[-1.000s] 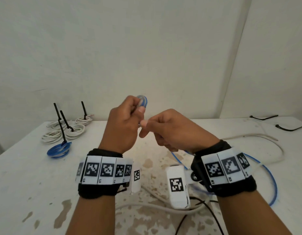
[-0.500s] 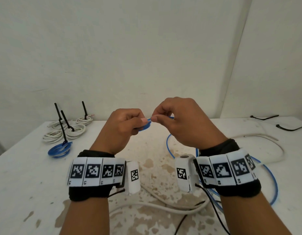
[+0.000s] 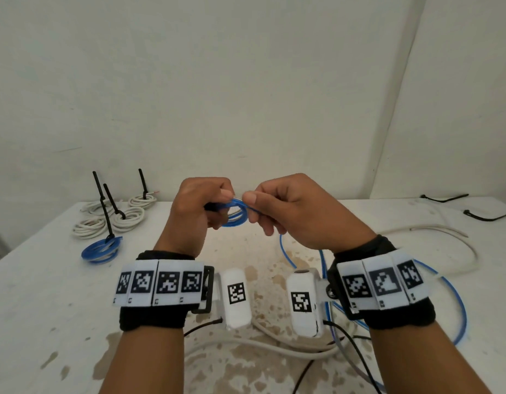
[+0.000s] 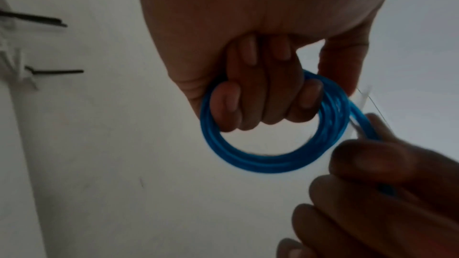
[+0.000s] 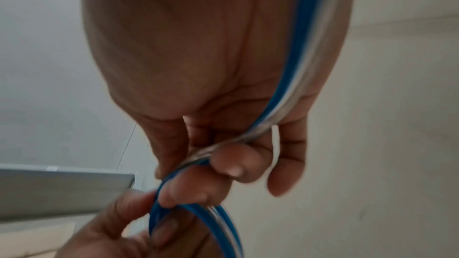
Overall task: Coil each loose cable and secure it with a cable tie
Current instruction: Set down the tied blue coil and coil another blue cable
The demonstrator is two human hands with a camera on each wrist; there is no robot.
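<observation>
A small coil of blue cable (image 3: 237, 214) (image 4: 270, 156) hangs above the table between both hands. My left hand (image 3: 202, 207) (image 4: 261, 93) grips the coil, its curled fingers passing through the ring. My right hand (image 3: 277, 206) (image 5: 206, 164) pinches the loose run of the same blue cable (image 5: 293, 85) right beside the coil. The free length of blue cable (image 3: 456, 302) drops under my right wrist and loops over the table at the right.
At the back left lie tied white cable coils (image 3: 124, 220) and one tied blue coil (image 3: 101, 250), black tie tails standing up. A loose white cable (image 3: 433, 231) curves across the right and front. Loose black cable ties (image 3: 485, 216) lie far right on the stained white table (image 3: 41, 294).
Both hands have dropped slightly and drawn together. The coil, held upright a second ago, now lies flatter between them, with another turn of blue cable laid on it.
</observation>
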